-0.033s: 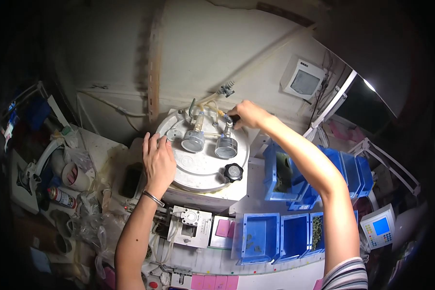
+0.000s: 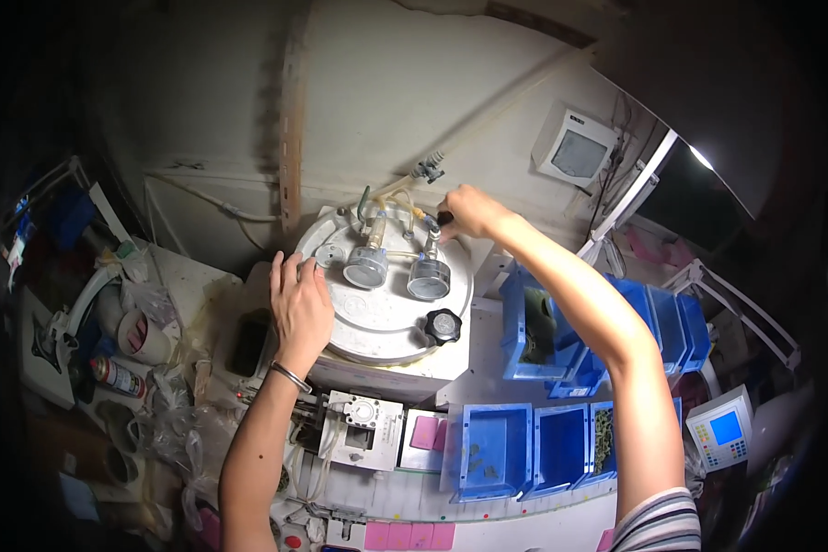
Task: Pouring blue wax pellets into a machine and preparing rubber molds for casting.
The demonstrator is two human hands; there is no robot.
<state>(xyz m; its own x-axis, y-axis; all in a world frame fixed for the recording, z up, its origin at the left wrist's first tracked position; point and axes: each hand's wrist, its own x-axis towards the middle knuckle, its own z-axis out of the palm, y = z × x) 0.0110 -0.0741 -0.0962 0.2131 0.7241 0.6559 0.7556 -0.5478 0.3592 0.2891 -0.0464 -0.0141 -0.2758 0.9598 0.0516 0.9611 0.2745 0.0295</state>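
Observation:
A round white metal lid point(image 2: 363, 336) tops a boxy machine in the middle of the view. Two round pressure gauges point(image 2: 366, 269) with thin tubing stand on it. At the lid's far right edge my right hand point(image 2: 471, 213) is closed around a black knob point(image 2: 445, 220), mostly covered by the fingers. My left hand point(image 2: 302, 304) rests at the lid's left edge with its fingers spread, holding nothing. Another black knob point(image 2: 442, 327), lobed in shape, sits on the near right edge, touched by neither hand.
Blue plastic bins point(image 2: 495, 451) stand on the right, some with small pieces inside. A white control box with a blue screen point(image 2: 727, 428) is at far right. Below the lid sits a small white clamp device point(image 2: 363, 431). Plastic bags and a spray can point(image 2: 118, 376) crowd the left.
My right hand has shifted slightly at the black knob. My left hand stays on the lid's edge.

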